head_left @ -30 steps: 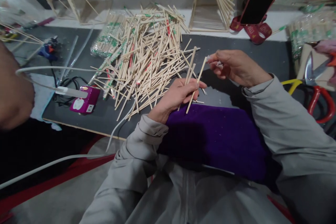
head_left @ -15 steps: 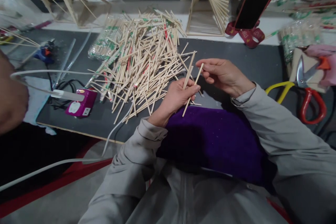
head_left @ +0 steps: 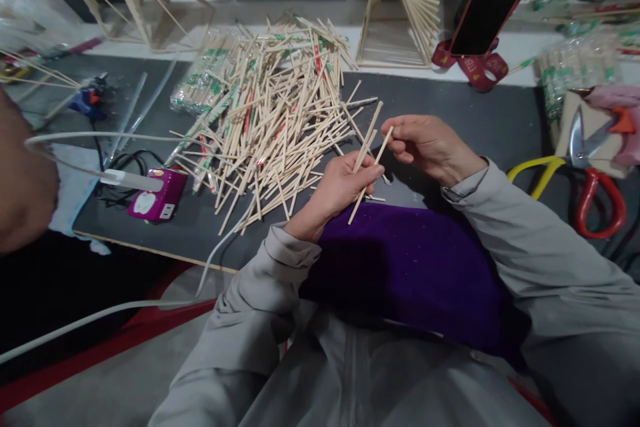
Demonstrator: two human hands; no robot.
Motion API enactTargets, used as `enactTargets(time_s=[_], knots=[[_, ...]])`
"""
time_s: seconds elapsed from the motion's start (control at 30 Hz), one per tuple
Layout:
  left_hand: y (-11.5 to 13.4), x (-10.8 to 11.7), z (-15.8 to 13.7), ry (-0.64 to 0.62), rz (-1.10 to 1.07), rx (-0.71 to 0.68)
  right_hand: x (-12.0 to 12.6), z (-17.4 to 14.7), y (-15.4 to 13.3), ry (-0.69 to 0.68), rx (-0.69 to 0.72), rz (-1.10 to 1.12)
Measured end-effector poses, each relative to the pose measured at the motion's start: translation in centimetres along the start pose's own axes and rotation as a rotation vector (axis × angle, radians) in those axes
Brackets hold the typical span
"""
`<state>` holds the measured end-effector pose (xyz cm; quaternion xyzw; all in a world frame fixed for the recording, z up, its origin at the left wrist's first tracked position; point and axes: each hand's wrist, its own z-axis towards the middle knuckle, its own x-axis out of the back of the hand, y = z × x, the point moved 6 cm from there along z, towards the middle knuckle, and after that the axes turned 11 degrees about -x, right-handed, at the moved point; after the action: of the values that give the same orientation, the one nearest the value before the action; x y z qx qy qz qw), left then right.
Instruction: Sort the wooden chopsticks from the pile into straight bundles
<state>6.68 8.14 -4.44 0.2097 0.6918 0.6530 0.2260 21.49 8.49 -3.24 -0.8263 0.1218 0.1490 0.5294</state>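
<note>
My left hand [head_left: 343, 183] is closed around a few wooden chopsticks [head_left: 369, 135], which point up and away from me. One chopstick [head_left: 383, 149] is pinched under the thumb, slanting across the others, its lower end sticking out over the purple cloth. At that stick's upper tip, the curled fingers of my right hand [head_left: 425, 143] are closed, thumb and forefinger against it. Just beyond my left hand lies a big loose pile of chopsticks [head_left: 280, 113], some still in printed wrappers.
Scissors [head_left: 580, 153] with yellow and red handles lie at right. A magenta power adapter [head_left: 157, 197] with a white cable sits left, near a blue glue gun [head_left: 87, 101]. Stick frames [head_left: 400, 13] stand behind. Another person's arm [head_left: 25, 180] enters at the left edge.
Both hands keep nearly the same hold on the chopsticks. The whole view has shifted slightly, and the right fingers remain at the stick's tip.
</note>
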Motion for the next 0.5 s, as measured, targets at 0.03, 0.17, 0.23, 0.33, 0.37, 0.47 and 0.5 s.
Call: enactTargets(time_s=[0.03,0.17,0.23,0.33,0.37,0.47,0.5], knots=[[0.0,0.0,0.0,-0.008,-0.021,0.003,0.0,0.0,0.0,-0.01,-0.007,0.019],[0.1,-0.1,-0.2,-0.019,-0.044,0.006,-0.5,-0.3,-0.2,-0.036,-0.047,0.057],[0.2,-0.1,-0.3,-0.018,-0.034,0.0,-0.7,-0.4,-0.2,-0.057,-0.076,0.072],[0.2,-0.1,-0.4,-0.013,-0.028,-0.016,-1.2,-0.6,0.0,-0.105,-0.113,0.102],[0.3,-0.1,-0.4,-0.012,-0.027,-0.022,-1.3,-0.6,0.1,-0.119,-0.122,0.116],[0.4,-0.2,-0.5,-0.016,-0.029,-0.041,-1.8,-0.7,0.3,-0.15,-0.138,0.171],[0.5,-0.2,-0.5,-0.022,-0.037,-0.043,-1.9,-0.8,0.3,-0.156,-0.135,0.188]])
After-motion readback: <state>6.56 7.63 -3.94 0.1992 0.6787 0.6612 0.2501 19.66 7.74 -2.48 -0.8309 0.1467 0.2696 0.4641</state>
